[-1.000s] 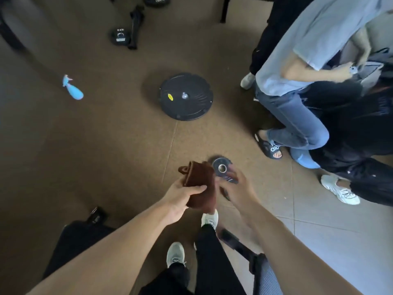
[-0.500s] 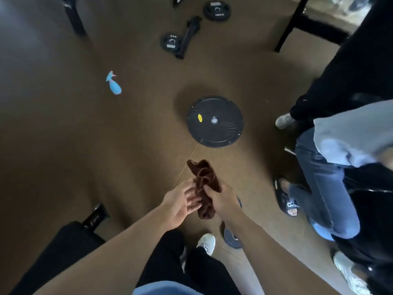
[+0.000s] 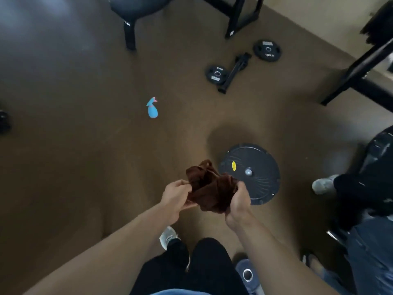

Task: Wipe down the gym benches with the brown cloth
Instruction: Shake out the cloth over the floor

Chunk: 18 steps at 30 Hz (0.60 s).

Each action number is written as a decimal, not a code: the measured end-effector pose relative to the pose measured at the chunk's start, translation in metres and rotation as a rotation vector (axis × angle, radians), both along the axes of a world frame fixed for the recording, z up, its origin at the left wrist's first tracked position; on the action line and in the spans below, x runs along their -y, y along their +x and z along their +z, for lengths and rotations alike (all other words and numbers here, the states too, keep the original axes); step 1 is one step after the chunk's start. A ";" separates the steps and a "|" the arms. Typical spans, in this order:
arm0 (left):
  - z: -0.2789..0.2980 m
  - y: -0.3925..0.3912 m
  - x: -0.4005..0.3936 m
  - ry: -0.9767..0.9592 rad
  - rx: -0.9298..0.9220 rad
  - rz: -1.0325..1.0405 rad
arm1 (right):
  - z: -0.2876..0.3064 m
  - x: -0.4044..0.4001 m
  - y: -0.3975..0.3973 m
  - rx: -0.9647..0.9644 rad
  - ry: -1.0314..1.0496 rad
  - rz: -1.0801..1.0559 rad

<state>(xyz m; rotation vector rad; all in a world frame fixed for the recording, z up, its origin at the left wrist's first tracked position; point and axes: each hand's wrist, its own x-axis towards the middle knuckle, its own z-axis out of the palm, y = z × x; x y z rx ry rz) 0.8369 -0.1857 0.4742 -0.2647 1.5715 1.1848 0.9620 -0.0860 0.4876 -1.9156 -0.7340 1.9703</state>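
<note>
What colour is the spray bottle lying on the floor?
Light blue with a pinkish nozzle; the spray bottle shows in the head view, the only one.

Cloth (image 3: 209,189): dark brown, soft, bunched and creased, no flat face showing. Held up off the floor in front of the body, at about 6 o'clock from the frame's centre. Gripped at both ends: left hand (image 3: 176,198) at its 9 o'clock edge, right hand (image 3: 238,202) at its 3 o'clock edge, fingers (image 3: 184,184) curled into the folds. Sagging between the two grips, lower edge drooping at 6 o'clock. One loose fold or loop sticking up at 12 o'clock.

Bench (image 3: 136,9): dark padded surface on black legs, only partly in frame, at 11 o'clock, well apart from the cloth. Standing on the brown floor.
</note>
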 end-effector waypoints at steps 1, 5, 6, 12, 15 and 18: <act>-0.001 -0.026 -0.007 -0.021 -0.018 0.027 | 0.000 -0.013 -0.023 0.001 0.011 0.005; -0.009 -0.118 -0.037 -0.098 -0.074 0.073 | -0.005 -0.068 -0.108 -0.003 0.057 0.192; -0.013 -0.141 -0.045 -0.109 -0.073 0.082 | -0.006 -0.082 -0.128 -0.006 0.075 0.219; -0.031 -0.278 -0.091 -0.229 -0.071 0.128 | -0.041 -0.184 -0.252 0.053 0.269 0.457; -0.036 -0.355 -0.117 -0.306 -0.077 0.197 | -0.063 -0.232 -0.308 0.012 0.182 0.660; -0.040 -0.425 -0.144 -0.359 -0.075 0.224 | -0.075 -0.271 -0.360 0.021 0.047 0.803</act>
